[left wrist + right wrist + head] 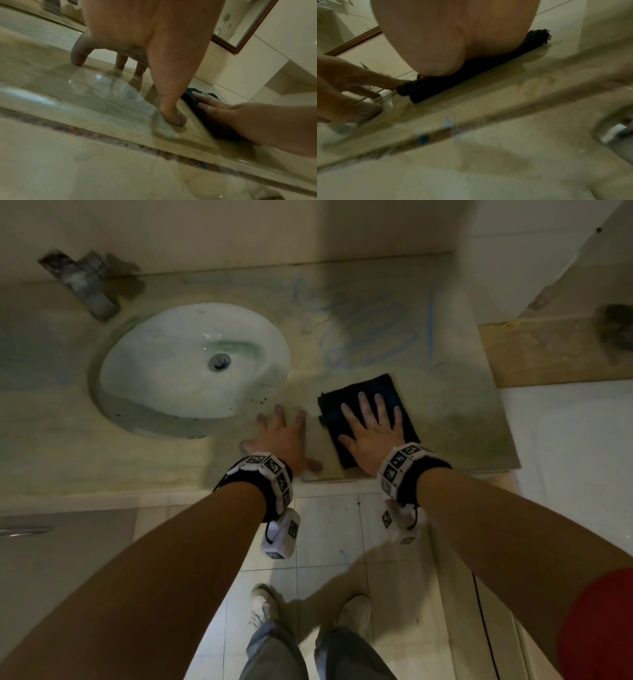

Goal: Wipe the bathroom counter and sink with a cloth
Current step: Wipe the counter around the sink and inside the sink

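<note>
The right hand (371,430) lies flat with straight fingers on the dark cloth (363,386), pressing it down on the counter (462,419), right of the sink (154,378). The left hand (281,438) is spread open, fingertips on the bare counter between sink and cloth, holding nothing.

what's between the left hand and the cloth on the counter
Only a narrow bare strip of counter, seen in the head view: the left hand rests beside the dark cloth, which the right hand presses flat.

Cloth (368,392) right of sink (164,392)
</note>
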The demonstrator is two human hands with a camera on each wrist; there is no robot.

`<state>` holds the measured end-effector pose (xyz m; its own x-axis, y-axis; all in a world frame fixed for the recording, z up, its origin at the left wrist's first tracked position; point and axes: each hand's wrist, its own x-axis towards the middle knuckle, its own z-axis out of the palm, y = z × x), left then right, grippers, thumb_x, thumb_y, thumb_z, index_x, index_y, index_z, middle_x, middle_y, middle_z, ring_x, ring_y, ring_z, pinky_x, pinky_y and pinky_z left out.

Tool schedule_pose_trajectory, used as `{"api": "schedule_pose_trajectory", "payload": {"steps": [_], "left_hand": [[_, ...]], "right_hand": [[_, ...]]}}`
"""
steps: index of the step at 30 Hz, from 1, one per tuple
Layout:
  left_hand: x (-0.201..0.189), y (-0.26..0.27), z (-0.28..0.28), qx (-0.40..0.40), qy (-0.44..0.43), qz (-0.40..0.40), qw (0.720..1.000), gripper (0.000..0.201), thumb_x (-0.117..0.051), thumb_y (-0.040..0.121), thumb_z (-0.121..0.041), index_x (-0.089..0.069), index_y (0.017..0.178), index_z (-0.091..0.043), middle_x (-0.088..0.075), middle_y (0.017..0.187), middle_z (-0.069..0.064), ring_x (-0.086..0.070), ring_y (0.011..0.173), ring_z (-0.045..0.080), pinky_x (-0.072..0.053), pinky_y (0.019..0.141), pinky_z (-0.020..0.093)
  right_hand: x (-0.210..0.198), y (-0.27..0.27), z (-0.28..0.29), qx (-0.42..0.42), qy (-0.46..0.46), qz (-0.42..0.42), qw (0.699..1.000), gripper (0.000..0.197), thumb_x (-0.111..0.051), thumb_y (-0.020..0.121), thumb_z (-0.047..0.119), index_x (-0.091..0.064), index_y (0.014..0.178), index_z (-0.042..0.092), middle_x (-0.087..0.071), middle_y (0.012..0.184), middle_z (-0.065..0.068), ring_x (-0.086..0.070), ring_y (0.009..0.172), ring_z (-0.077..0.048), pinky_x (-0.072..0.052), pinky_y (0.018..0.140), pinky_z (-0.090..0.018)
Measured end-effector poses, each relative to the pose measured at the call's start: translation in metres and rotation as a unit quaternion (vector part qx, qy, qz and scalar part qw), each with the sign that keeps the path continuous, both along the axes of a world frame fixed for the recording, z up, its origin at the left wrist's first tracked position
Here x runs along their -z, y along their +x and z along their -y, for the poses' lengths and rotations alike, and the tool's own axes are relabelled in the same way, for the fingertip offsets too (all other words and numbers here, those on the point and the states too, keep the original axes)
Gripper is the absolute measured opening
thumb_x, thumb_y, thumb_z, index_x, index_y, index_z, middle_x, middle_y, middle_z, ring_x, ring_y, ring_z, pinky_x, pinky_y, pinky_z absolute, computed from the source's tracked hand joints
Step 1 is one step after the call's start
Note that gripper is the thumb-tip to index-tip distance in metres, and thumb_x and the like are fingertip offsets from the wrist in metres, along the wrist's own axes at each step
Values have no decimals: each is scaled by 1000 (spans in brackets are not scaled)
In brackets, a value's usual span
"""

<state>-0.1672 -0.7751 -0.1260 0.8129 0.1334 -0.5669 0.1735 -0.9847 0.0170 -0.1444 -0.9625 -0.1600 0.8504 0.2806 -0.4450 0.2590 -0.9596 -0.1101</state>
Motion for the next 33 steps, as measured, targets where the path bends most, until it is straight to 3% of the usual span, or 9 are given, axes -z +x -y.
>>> {"api": "schedule_pose_trajectory", "payload": {"steps": [10, 16, 26, 30, 33], "left_hand": [[2, 0, 1, 0, 3, 31, 1000, 115, -70, 60, -74, 0, 147, -47, 7, 160, -7, 1, 146, 36, -30, 94, 71], [1, -3, -2, -1, -5, 36, 999, 111, -71, 61, -72, -5, 147, -47, 3, 160, -6, -2, 145, 37, -26, 93, 74], [-6, -11, -14, 30, -29, 24, 999, 104, -67, 69, -70, -5, 149, -45, 8, 161, -9, 1, 147, 34, -24, 97, 75], [-11, -15, -40, 68, -63, 47, 995, 74, -62, 85, -51, -23, 147, -39, -4, 161, -11, -7, 148, 26, -24, 103, 69], [-13, -22, -65, 94, -66, 83, 990, 56, -59, 89, -37, -39, 141, -32, -21, 158, -6, -21, 144, 26, -29, 102, 64]], "right_hand": [[0, 66, -37, -18, 4, 41, 999, 64, -18, 98, 60, 3, 154, 36, 16, 163, 1, 17, 148, -29, 6, 117, -58], [-3, 69, -43, -21, 5, 16, 1000, 65, -20, 99, 59, 6, 154, 36, 20, 162, 0, 20, 148, -29, 9, 117, -56], [-3, -21, -23, -13, -8, 18, 1000, 64, -20, 100, 58, 8, 153, 38, 24, 160, 2, 22, 147, -26, 11, 117, -55], [-5, -58, -28, 6, -28, 1, 1000, 65, -18, 100, 59, 16, 151, 37, 32, 157, 1, 28, 145, -27, 12, 116, -55], [-5, -85, -42, -5, -44, 2, 999, 71, -23, 99, 59, 21, 150, 36, 34, 156, -1, 31, 143, -29, 13, 116, -57]]}}
